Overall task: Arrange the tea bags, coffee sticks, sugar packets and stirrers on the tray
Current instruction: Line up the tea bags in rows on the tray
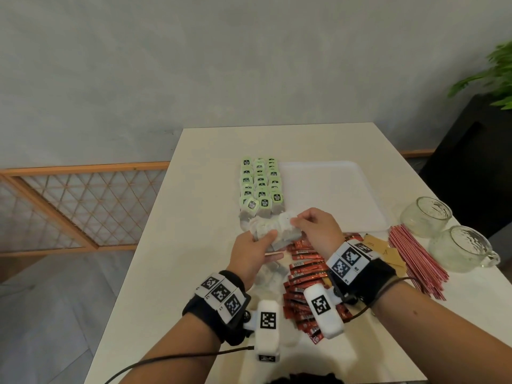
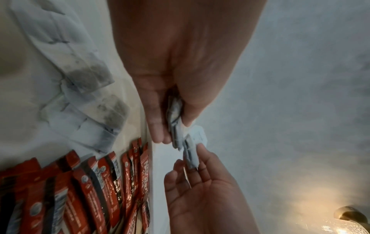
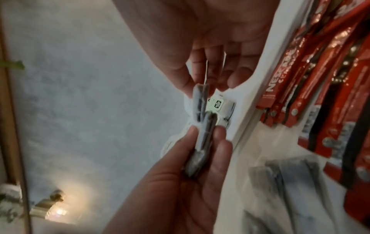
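Observation:
My left hand (image 1: 264,241) grips a small stack of tea bags (image 1: 273,231) above the table's middle; the stack (image 2: 175,120) sits between its thumb and fingers. My right hand (image 1: 297,221) pinches one tea bag (image 3: 200,98) at the stack's top end. Rows of tea bags with green tags (image 1: 260,184) lie beside the left edge of the white tray (image 1: 332,195). Red coffee sticks (image 1: 304,273) are spread under my right wrist, with brown sugar packets (image 1: 382,248) and red stirrers (image 1: 415,261) to their right.
Two glass mugs (image 1: 426,217) (image 1: 460,250) stand near the table's right edge, by the stirrers. More loose tea bags (image 2: 90,95) lie on the table under my left hand. A wooden lattice rail (image 1: 83,206) runs left of the table.

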`<act>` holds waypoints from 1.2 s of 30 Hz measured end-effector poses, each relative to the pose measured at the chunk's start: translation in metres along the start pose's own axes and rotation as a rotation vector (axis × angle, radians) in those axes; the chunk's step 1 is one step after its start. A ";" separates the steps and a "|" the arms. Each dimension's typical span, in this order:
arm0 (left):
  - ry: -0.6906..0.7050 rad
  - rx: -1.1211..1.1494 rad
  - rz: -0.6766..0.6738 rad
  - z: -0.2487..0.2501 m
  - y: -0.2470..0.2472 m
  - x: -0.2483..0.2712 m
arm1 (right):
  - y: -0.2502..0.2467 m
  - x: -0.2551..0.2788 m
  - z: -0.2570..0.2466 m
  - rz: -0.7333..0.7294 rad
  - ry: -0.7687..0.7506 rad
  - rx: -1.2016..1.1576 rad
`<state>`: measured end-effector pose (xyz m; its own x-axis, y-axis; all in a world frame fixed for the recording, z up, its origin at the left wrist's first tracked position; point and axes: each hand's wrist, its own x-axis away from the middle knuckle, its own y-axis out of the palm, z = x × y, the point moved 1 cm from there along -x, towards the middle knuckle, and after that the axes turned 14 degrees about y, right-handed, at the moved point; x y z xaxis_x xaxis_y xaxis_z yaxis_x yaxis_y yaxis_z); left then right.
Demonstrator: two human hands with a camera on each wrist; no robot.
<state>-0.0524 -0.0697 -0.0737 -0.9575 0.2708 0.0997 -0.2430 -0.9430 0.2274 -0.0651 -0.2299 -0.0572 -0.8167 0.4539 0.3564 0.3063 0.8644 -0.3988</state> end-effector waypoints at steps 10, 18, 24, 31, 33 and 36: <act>0.006 -0.002 0.052 0.000 0.004 -0.011 | 0.020 0.005 -0.008 0.031 -0.219 0.223; 0.052 -0.049 0.127 0.005 -0.007 -0.031 | 0.007 -0.017 -0.030 0.152 -0.241 0.178; 0.099 -0.012 0.086 0.007 -0.001 -0.042 | 0.027 -0.015 -0.027 -0.068 -0.390 0.310; 0.051 -0.192 -0.015 0.005 -0.010 -0.055 | 0.016 -0.047 -0.018 -0.070 -0.246 0.201; 0.026 -0.252 -0.072 0.002 -0.013 -0.056 | 0.015 -0.055 -0.016 -0.145 -0.159 0.214; 0.009 -0.344 -0.053 -0.002 -0.024 -0.060 | 0.014 -0.065 -0.013 -0.197 -0.068 0.271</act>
<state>0.0107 -0.0639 -0.0871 -0.9432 0.3207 0.0871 -0.3290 -0.9381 -0.1082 -0.0011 -0.2446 -0.0754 -0.8808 0.2606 0.3953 0.0060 0.8409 -0.5411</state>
